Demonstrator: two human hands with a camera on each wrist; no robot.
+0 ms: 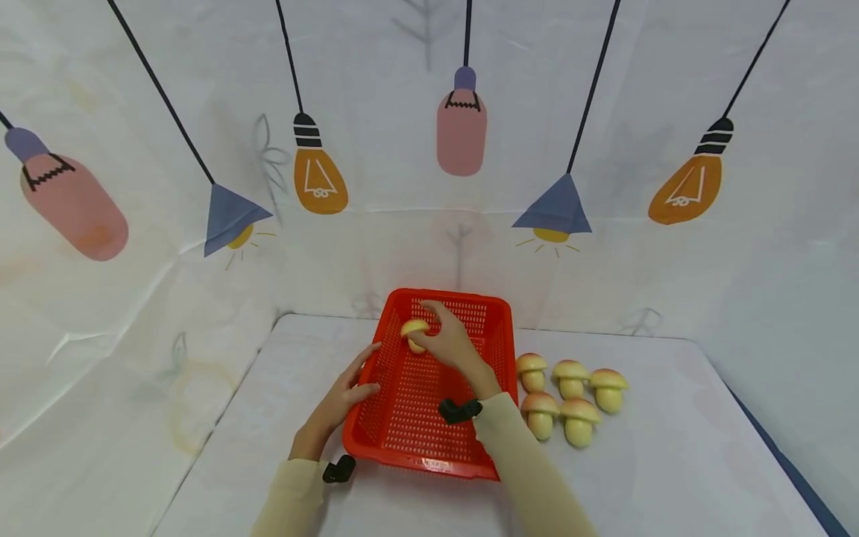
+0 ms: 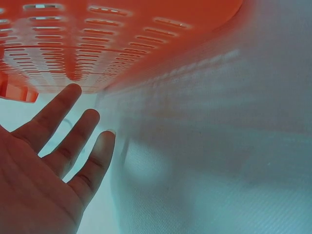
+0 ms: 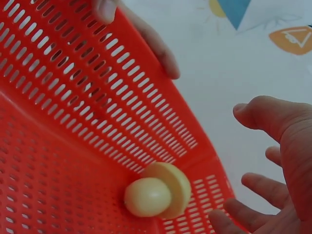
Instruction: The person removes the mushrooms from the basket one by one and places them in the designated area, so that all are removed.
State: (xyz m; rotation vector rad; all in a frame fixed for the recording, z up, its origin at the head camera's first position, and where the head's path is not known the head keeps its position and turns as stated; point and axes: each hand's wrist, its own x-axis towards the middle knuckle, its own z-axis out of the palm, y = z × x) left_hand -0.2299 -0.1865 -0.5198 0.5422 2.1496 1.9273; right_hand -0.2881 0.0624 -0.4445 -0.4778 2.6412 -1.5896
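Observation:
A red perforated plastic basket [image 1: 416, 418] stands on the white table. My left hand [image 1: 335, 403] holds its left rim, thumb over the edge and the other fingers outside. In the left wrist view, three straight fingers [image 2: 68, 144] show beside the basket's underside. One toy mushroom [image 3: 156, 192], with a yellow cap and pale stem, lies in a far corner of the basket. Over the basket, my right hand [image 1: 451, 343] has its fingers spread and nothing in its grasp; the thumb overlaps the mushroom in the head view but is apart from it in the right wrist view.
Several more toy mushrooms [image 1: 570, 380] stand in two rows right of the basket, close to its wall. Behind the table rises a white cloth backdrop [image 1: 403, 246] printed with hanging lamps. A fold of the cloth runs along the table's left edge.

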